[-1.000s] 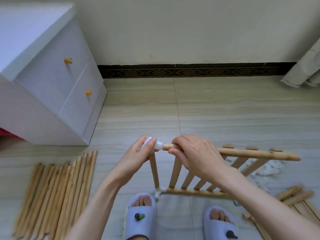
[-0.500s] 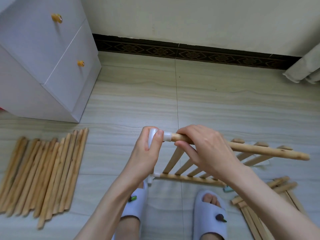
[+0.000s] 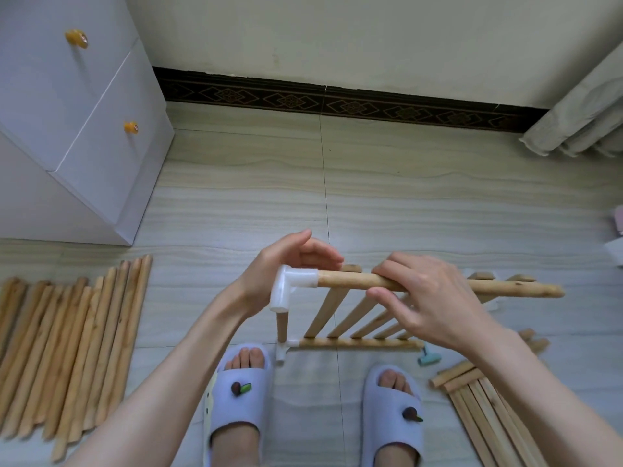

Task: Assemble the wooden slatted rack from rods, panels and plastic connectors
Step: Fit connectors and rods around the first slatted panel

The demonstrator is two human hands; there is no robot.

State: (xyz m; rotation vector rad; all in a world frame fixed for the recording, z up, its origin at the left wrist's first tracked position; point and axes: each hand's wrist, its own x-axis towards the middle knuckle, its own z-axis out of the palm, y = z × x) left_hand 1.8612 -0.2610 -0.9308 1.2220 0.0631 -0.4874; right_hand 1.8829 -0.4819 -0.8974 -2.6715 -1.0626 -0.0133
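- Plastic elbow connector (image 3: 290,287) caps the top rod's (image 3: 438,287) left end, above the short upright (image 3: 282,326).
- Right hand (image 3: 423,298) pinches that rod, probably to steady it.
- Left hand (image 3: 286,264) sits loosely open behind the connector, holding nothing.
- Spare rods (image 3: 67,348) lie far left.

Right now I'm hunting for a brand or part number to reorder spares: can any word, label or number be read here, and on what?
None can be read.
White elbow connector: no print visible.
Top rod: bare wood.
Drawer cabinet: plain fronts.
Skirting border: pattern only, no letters.
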